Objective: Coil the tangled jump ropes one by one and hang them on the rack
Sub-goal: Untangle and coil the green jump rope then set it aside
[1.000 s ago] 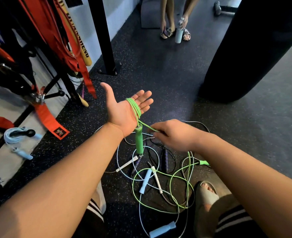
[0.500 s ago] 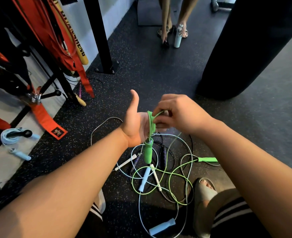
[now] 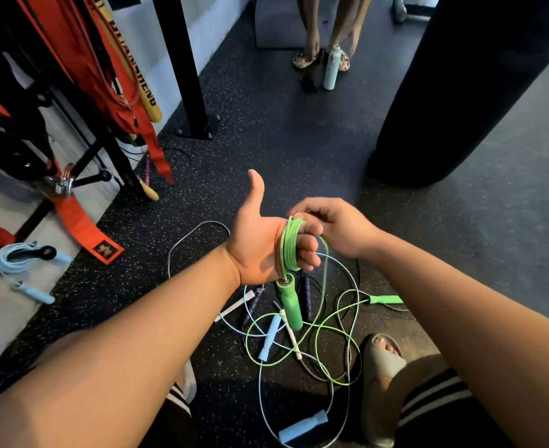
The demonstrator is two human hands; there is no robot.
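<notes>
A green jump rope (image 3: 290, 245) is wound in several turns around the fingers of my left hand (image 3: 260, 244), thumb up. One green handle (image 3: 289, 302) hangs below that palm. My right hand (image 3: 334, 227) pinches the green cord at the top of the coil. The rest of the green cord trails down to a tangle of ropes (image 3: 302, 337) on the floor, where the second green handle (image 3: 385, 299) lies. Light blue, purple and white handles lie in the tangle. The rack (image 3: 82, 130) stands at the left, with a coiled light blue rope (image 3: 14, 257) on a peg.
A black punching bag (image 3: 467, 92) stands at the right. A black post (image 3: 185, 66) is bolted to the floor behind the rack. Another person's legs and a pale bottle (image 3: 331, 67) are at the top. My sandalled foot (image 3: 383, 360) rests beside the tangle.
My right hand has carried the green cord up and over my left fingers, adding turns to the coil. My left hand has turned thumb-up, and more cord has lifted off the floor.
</notes>
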